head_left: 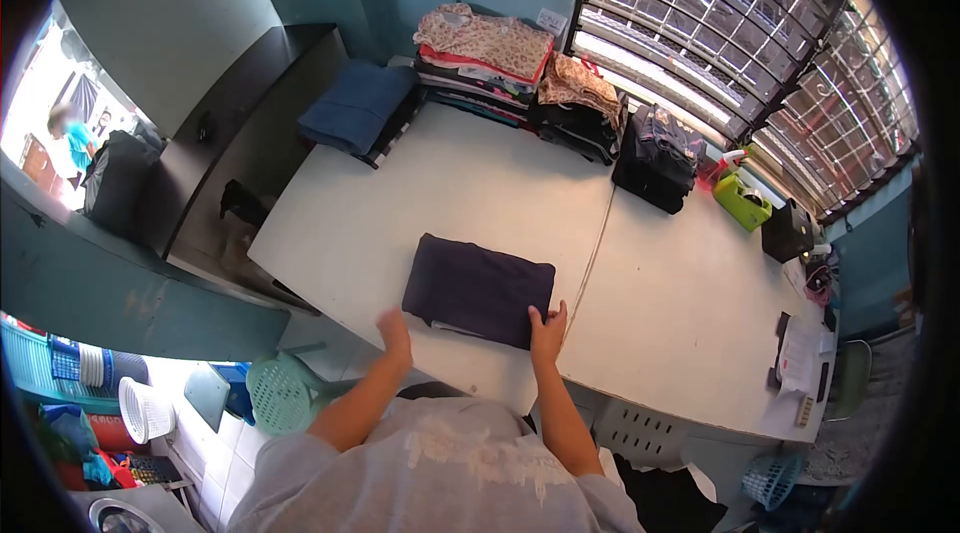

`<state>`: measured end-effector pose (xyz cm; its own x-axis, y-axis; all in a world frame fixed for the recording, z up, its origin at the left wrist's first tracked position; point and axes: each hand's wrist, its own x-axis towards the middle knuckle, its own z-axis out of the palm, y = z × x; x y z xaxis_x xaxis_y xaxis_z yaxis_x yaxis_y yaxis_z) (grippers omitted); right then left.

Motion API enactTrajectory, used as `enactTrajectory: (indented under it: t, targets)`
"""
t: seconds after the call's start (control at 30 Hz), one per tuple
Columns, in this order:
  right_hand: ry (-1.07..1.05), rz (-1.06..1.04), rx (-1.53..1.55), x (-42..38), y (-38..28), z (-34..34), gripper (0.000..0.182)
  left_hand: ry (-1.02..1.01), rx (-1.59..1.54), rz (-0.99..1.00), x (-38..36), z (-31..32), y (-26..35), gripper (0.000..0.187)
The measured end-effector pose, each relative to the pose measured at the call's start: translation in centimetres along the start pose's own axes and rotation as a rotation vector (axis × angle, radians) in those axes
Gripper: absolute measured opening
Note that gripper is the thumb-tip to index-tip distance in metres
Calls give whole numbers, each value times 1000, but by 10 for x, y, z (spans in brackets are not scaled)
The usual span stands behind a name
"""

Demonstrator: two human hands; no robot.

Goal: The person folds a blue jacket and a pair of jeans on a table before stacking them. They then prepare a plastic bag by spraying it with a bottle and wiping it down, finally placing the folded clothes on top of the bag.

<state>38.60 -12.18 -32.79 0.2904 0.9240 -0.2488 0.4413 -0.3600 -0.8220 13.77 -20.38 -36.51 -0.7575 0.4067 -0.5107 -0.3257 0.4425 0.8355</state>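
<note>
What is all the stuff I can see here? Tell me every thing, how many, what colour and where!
Folded dark navy cloth garment: one, navy, near edge of the table, under the hands.
White flat table: one, white, centre.
Folded blue fabric pile: one, blue, far left corner of the table.
Tall stack of folded patterned clothes: one, mixed colours, floral on top, far edge.
Smaller stack of dark folded clothes: one, dark with a patterned top, beside the tall stack.
Black folded bundle: one, black, far right.
Lime green plastic container: one, green, by the window.
Pale green plastic chair: one, left below the table.
Left hand: one, at the garment's near left corner.
Right hand: one, on the garment's near right corner.
</note>
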Motion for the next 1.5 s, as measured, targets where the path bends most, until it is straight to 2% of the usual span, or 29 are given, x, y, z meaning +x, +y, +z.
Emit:
enactTrajectory:
  t: [0.03,0.07,0.1,0.13,0.17,0.2,0.3,0.4,0.43,0.5,0.57,0.7,0.8,0.9,0.97,1.1,1.2,1.23,1.33,1.37,1.5]
  targets:
    - [-56,28,29,0,5,-1,64,-121,-40,-376,-29,-5,5,68]
    - [-115,52,52,1,9,-2,64,-462,-199,-575,-37,-13,-16,77]
    - [-175,69,73,3,11,-2,64,-811,-366,-761,-54,-14,-12,87]
    - [-229,162,252,5,11,-3,63,-856,-396,-871,-73,-7,-8,97]
    - [-286,257,429,4,5,-7,62,-899,-438,-891,-82,3,-9,105]
    - [-343,357,602,2,1,-11,61,-931,-506,-841,-84,8,-12,106]
    - [-383,384,816,-3,-2,-15,62,-981,-716,-695,-78,22,-18,109]
    - [-384,409,863,-9,-4,-20,60,-847,-1074,-556,-75,25,-2,105]
    - [-407,387,874,-10,-1,-24,59,-815,-1084,-457,-60,28,-10,103]
    - [-454,354,894,-10,5,-30,57,-793,-1080,-408,-44,21,-18,104]
    - [-480,357,885,-10,19,-36,58,-836,-1051,-473,-32,13,-2,110]
    - [-497,343,889,-10,46,-46,58,-754,-717,-442,-25,17,25,94]
    - [-503,352,917,-11,53,-53,66,-681,-446,-363,-37,20,54,78]
    - [-535,303,908,-13,58,-55,61,-731,-273,-341,-34,23,68,65]
    - [-523,366,856,-13,58,-57,48,-795,-195,-360,-23,23,68,58]
    - [-582,432,896,-10,56,-60,38,-841,-209,-466,5,24,55,53]
    - [-474,471,826,-17,30,-63,36,-879,-222,-533,18,24,53,51]
    - [-481,540,805,-17,20,-64,38,-895,-223,-562,17,21,58,51]
    - [-547,472,898,-15,20,-39,45,-936,-209,-619,29,9,74,50]
    - [-554,535,906,-18,8,-36,55,-948,-204,-634,37,5,79,50]
    - [-576,534,932,-22,-24,-2,56,-1001,-239,-599,75,-13,111,49]
